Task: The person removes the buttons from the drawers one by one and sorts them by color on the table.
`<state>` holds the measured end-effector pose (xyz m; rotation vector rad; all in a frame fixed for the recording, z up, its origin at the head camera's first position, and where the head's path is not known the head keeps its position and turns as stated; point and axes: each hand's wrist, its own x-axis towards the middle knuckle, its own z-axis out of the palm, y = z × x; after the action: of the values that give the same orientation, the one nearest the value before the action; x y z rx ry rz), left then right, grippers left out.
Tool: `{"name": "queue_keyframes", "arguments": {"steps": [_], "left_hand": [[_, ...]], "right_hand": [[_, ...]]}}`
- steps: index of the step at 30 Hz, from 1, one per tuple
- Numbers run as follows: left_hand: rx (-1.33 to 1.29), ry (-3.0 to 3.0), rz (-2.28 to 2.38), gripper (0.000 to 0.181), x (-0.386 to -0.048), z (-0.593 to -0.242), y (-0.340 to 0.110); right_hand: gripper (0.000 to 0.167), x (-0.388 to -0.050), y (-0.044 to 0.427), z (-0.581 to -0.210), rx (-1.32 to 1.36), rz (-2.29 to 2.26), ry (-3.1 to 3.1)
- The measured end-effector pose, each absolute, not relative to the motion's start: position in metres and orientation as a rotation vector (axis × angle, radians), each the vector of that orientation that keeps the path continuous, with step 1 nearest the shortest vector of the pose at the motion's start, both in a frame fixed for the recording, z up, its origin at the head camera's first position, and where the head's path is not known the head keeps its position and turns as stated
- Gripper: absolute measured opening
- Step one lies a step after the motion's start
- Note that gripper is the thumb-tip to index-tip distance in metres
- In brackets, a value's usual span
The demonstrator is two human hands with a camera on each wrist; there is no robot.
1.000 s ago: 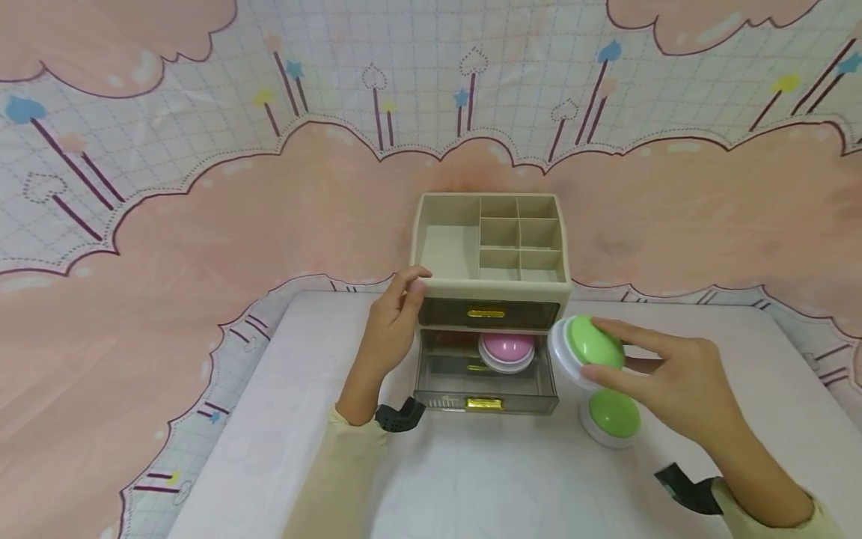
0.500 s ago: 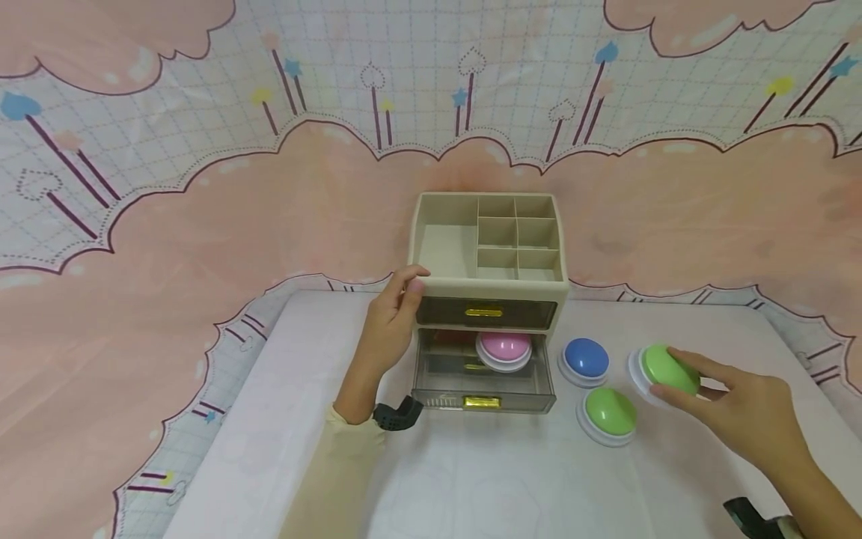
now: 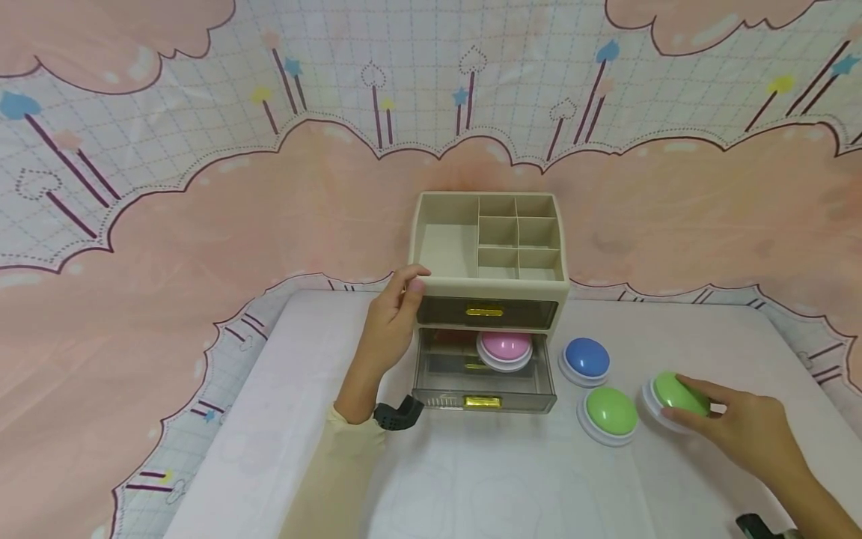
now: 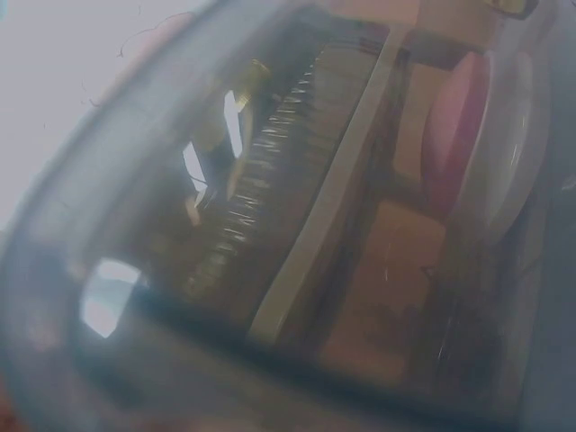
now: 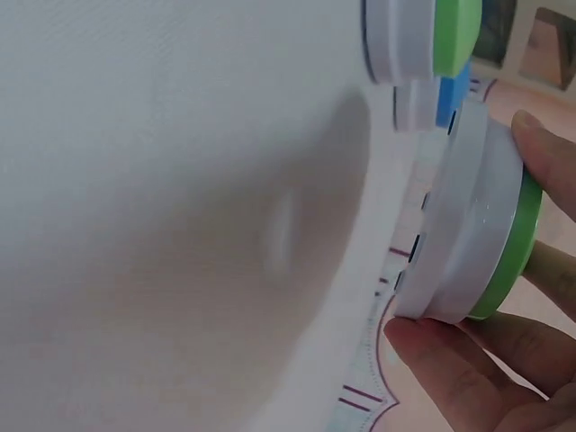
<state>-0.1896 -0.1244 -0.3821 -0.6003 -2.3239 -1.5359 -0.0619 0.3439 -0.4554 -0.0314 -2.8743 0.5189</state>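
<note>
Head view: right of centre, the right hand (image 3: 757, 430) pinches a green button (image 3: 680, 393), with a second green button (image 3: 610, 410) and a blue button (image 3: 587, 357) to its left. Mid-frame, the left hand (image 3: 389, 329) grips the organiser's (image 3: 491, 287) front left edge; its pulled-out drawer (image 3: 518, 405) holds a pink button (image 3: 506, 346).

Left wrist view: the pink button sits upper right; the left hand's hold cannot be told here.

Right wrist view: the pinched button's feet show, so its base is probably off the worktop (image 5: 135, 270). Best keep it level, evenly pinched and clear of its neighbours.
</note>
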Motion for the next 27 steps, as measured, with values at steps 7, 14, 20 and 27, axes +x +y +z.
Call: {"name": "queue_keyframes", "arguments": {"steps": [7, 14, 20, 27], "left_hand": [[-0.602, -2.331, -1.516, 0.025, -0.19, -0.383, -0.125], [-0.605, -2.329, -1.512, 0.026, -0.191, -0.384, -0.125], [-0.604, -2.336, -1.509, 0.026, -0.191, -0.384, -0.125], [-0.603, -2.335, -1.527, 0.027, -0.191, -0.383, -0.125]], "right_hand": [[0.07, -0.062, 0.343, -0.462, -0.073, 0.559, -2.947], [0.083, -0.065, 0.341, -0.466, -0.125, 0.607, -3.08], [0.083, -0.066, 0.342, -0.468, -0.112, 0.592, -3.105], [0.09, -0.067, 0.341, -0.469, -0.146, 0.617, -3.148]]}}
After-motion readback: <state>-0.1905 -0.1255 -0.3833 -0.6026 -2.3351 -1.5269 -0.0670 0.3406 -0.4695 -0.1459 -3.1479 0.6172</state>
